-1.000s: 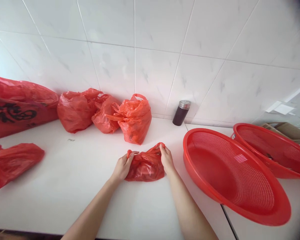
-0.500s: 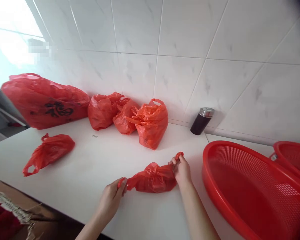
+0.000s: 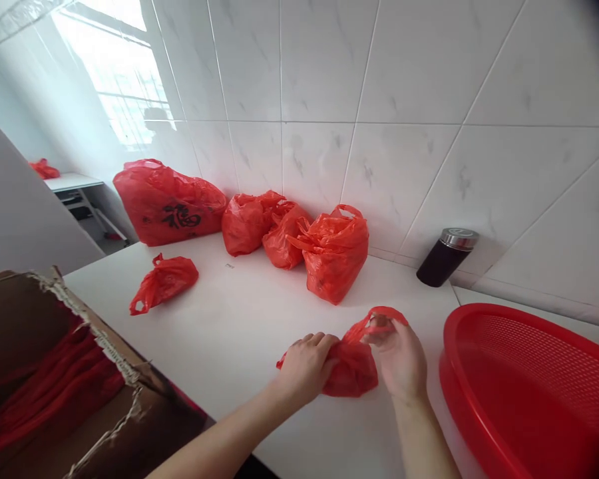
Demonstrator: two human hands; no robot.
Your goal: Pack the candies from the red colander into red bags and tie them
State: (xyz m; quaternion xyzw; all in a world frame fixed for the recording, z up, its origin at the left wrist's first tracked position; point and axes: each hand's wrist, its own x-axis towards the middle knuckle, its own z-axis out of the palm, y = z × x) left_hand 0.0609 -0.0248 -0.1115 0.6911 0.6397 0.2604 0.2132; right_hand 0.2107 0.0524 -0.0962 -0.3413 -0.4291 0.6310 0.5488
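Note:
A small, filled red plastic bag (image 3: 352, 374) lies on the white table in front of me. My left hand (image 3: 308, 362) is closed over its left side, with the fingers curled on the plastic. Above its right side, my right hand (image 3: 397, 349) holds up the bag's stretched handle, which loops around the fingers. Some of the right fingertips are hidden behind the plastic. What is inside the bag cannot be made out.
Behind stand several fuller red bags (image 3: 335, 263), including a large one (image 3: 167, 209) with a black character. Another small red bag (image 3: 164, 283) lies left. A dark flask (image 3: 444, 259) stands by the wall. Red baskets (image 3: 462, 399) are right; an open cardboard box (image 3: 100, 319) is left.
The view has turned left. My left hand has moved from the bag's left handle onto its body. My right hand has pulled the right handle up into a loop.

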